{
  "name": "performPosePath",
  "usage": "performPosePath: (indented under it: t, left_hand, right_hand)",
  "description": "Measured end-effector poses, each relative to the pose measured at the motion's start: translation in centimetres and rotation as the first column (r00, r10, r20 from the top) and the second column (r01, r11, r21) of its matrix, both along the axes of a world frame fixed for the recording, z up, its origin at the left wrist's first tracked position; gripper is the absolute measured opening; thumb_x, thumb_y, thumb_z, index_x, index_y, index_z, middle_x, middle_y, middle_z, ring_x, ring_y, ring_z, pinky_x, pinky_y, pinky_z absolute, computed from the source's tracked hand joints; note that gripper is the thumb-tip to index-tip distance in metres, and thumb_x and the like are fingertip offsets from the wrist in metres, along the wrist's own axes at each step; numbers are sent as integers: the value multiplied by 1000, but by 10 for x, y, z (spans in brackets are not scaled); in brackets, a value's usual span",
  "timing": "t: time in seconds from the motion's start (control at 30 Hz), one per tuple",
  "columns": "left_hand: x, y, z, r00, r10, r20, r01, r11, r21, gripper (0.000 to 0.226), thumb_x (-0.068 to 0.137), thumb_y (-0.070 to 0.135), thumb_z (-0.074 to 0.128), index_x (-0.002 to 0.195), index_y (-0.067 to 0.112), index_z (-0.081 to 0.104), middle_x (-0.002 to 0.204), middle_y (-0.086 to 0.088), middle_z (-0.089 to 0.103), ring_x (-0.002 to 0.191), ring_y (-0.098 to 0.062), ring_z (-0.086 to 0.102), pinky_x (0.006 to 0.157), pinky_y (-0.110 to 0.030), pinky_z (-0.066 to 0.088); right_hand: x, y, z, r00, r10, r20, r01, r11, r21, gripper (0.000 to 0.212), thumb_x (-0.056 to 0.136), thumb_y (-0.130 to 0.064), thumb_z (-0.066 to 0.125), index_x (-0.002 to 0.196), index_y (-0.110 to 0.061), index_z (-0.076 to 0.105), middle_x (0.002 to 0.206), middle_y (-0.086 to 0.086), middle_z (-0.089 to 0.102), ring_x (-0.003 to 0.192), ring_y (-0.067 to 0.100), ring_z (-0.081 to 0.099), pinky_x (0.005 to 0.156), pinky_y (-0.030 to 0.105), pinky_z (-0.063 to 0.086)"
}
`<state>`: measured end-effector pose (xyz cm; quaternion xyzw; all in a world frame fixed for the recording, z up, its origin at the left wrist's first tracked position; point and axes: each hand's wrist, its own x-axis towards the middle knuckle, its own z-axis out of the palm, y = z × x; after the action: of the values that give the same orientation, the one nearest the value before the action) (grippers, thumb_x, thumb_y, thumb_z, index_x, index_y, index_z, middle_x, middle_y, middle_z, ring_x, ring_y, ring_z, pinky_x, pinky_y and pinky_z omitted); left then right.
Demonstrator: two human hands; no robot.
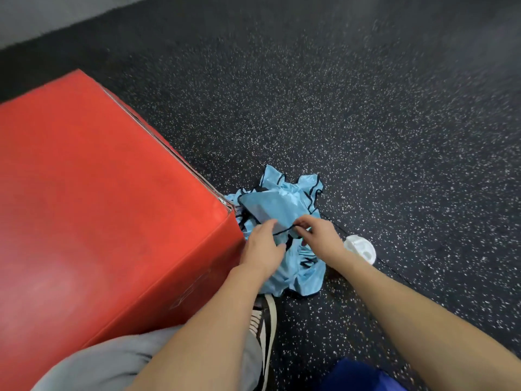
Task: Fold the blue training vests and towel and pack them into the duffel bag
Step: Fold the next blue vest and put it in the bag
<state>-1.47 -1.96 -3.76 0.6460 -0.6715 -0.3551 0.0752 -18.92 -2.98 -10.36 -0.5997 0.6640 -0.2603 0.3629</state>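
Note:
A crumpled heap of light blue training vests (284, 198) with dark trim lies on the speckled floor beside the corner of a red box. My left hand (260, 248) reaches into the heap and grips the fabric near a dark edge strip. My right hand (317, 235) pinches that same dark trim of the top vest between thumb and fingers. A patch of dark blue material (358, 375) shows at the bottom edge; what it is cannot be told. No towel is in sight.
A large red padded box (98, 207) fills the left side. A white plastic lid (362, 248) lies on the floor just right of my right wrist. My shoe (265, 331) and grey trouser leg (112, 362) are at the bottom. Dark speckled rubber flooring (366, 122) stretches away.

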Motion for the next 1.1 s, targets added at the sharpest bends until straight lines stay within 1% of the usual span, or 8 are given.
performPosePath:
  t: [0.17, 0.27, 0.5, 0.63, 0.73, 0.87, 0.97, 1.1]
  left_hand:
    - [-2, -2, 70, 997, -39, -62, 26, 979, -204, 60, 90, 29, 67, 146, 24, 45, 142, -2, 51, 130, -21, 50, 108, -40, 42]
    - [5, -8, 123, 998, -16, -61, -5, 945, -326, 39, 89, 22, 61, 128, 22, 61, 124, -4, 64, 116, -25, 59, 98, -41, 48]
    - [42, -19, 262, 970, 31, -240, -149, 857, -493, 15, 88, 12, 61, 82, 24, 68, 84, -2, 72, 77, -21, 71, 80, -39, 59]
    - [66, -13, 357, 977, -6, -211, -137, 745, -653, 15, 90, 9, 60, 84, 21, 66, 83, 0, 70, 77, -17, 70, 82, -36, 57]
    - [91, -4, 420, 973, 5, -230, -183, 623, -760, 13, 89, 9, 60, 87, 18, 68, 81, 1, 71, 72, -17, 71, 80, -35, 57]
    - [129, 15, 488, 951, 52, -305, -287, 512, -810, 12, 90, 12, 61, 85, 22, 66, 81, 2, 71, 61, -17, 68, 72, -33, 58]
    - [163, 33, 526, 940, 107, -324, -337, 444, -830, 13, 88, 16, 63, 86, 26, 70, 82, 10, 68, 78, -16, 67, 74, -25, 51]
    - [213, 64, 549, 928, 227, -297, -371, 468, -802, 7, 90, 22, 67, 84, 23, 72, 76, 5, 67, 79, -18, 65, 64, -21, 41]
  right_hand:
    - [10, -1, 115, 992, 121, -26, -124, 969, -213, 21, 93, -16, 69, 93, -37, 66, 80, -16, 70, 62, -5, 60, 63, 14, 43]
    - [18, 3, 181, 992, 126, -10, -123, 943, -309, 12, 93, -13, 70, 95, -25, 73, 81, -13, 70, 61, -6, 59, 61, 9, 42]
    - [41, 1, 311, 993, 54, -101, -97, 866, -490, 8, 95, -21, 67, 99, -26, 72, 88, -12, 71, 81, 5, 64, 74, 18, 49]
    - [67, 2, 396, 998, 69, 0, -57, 814, -578, 7, 99, -14, 61, 98, -18, 67, 81, -3, 70, 55, 12, 67, 56, 27, 56]
    - [92, 6, 465, 986, 134, 96, -39, 753, -657, 6, 99, -8, 59, 100, -9, 65, 85, 5, 69, 55, 16, 71, 45, 28, 53]
    - [130, 8, 544, 963, 246, 110, -94, 687, -721, 4, 98, -3, 59, 99, -4, 63, 92, 12, 71, 65, 20, 74, 52, 27, 58]
    - [161, 15, 597, 946, 317, 67, -152, 617, -772, 7, 97, -1, 60, 97, -6, 65, 88, 11, 73, 67, 19, 75, 62, 29, 61]
    - [205, 31, 655, 925, 379, 29, -191, 529, -827, 12, 98, -1, 58, 93, -10, 64, 86, 10, 72, 67, 16, 74, 61, 24, 59]
